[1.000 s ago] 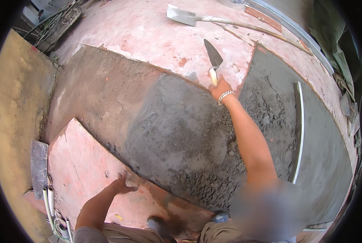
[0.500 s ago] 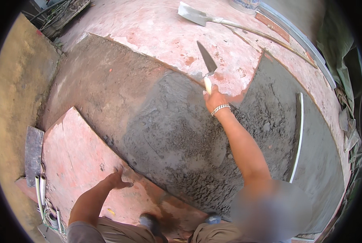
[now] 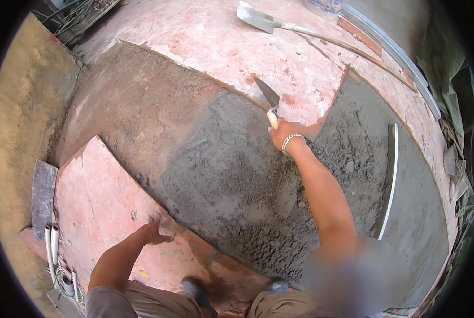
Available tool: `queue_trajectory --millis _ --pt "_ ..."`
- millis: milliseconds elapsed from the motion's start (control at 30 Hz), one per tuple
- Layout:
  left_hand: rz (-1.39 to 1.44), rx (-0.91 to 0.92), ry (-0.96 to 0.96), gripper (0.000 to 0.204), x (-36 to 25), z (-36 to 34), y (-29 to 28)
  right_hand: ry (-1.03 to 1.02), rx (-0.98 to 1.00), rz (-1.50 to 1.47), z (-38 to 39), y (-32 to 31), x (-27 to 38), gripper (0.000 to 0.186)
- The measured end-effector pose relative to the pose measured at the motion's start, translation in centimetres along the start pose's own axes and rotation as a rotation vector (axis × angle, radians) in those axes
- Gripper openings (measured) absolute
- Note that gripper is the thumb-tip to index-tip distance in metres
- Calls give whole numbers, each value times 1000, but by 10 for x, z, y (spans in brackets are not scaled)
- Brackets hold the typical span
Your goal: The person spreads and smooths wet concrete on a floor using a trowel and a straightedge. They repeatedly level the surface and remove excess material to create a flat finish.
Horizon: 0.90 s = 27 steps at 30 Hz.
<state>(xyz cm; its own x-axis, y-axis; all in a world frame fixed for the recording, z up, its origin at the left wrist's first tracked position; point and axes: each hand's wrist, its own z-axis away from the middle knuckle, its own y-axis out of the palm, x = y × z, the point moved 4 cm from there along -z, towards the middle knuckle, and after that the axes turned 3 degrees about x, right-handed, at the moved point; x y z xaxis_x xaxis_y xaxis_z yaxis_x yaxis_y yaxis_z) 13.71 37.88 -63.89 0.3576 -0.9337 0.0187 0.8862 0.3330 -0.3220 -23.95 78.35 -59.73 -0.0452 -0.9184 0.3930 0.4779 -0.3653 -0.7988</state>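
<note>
My right hand [image 3: 283, 135], with a chain bracelet at the wrist, grips the pale handle of a pointed metal trowel [image 3: 268, 95]. The blade is over the border between the grey wet mortar [image 3: 226, 159] and the upper pink slab [image 3: 215, 53]. Lumpy mortar spreads beneath my right forearm and toward my feet. My left hand [image 3: 152, 230] hangs empty with fingers apart over the lower pink slab [image 3: 93, 196], near its edge with the mortar. A white straightedge [image 3: 389, 185] lies at the right, beside smoother grey cement [image 3: 417, 222].
A long-handled shovel [image 3: 258, 18] lies at the top beside a bucket [image 3: 322, 8] and a metal bar [image 3: 396, 58]. On the left are a yellowish wall [image 3: 19, 106], a grey board [image 3: 43, 196], pipes and cable [image 3: 54, 249]. Crumpled sheeting [image 3: 449, 100] lines the right side.
The trowel blade has tilted down toward the mortar's edge, and my right hand has dropped slightly. The view has shifted a little. My left hand stays much as it was.
</note>
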Motion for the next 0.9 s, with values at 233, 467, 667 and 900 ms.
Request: queue_trajectory --millis 233,467,667,900 --pt "20 47 -9 136 -5 7 -4 -32 -6 -30 5 5 -1 52" --pt "-8 15 -29 135 -7 7 -5 -20 1 -40 8 -3 4 51" --pt "14 39 -25 134 -5 7 -5 -114 -14 -16 -12 14 -15 52" --pt "5 21 -40 135 -5 6 -3 141 -138 -217 -47 -24 -54 50"
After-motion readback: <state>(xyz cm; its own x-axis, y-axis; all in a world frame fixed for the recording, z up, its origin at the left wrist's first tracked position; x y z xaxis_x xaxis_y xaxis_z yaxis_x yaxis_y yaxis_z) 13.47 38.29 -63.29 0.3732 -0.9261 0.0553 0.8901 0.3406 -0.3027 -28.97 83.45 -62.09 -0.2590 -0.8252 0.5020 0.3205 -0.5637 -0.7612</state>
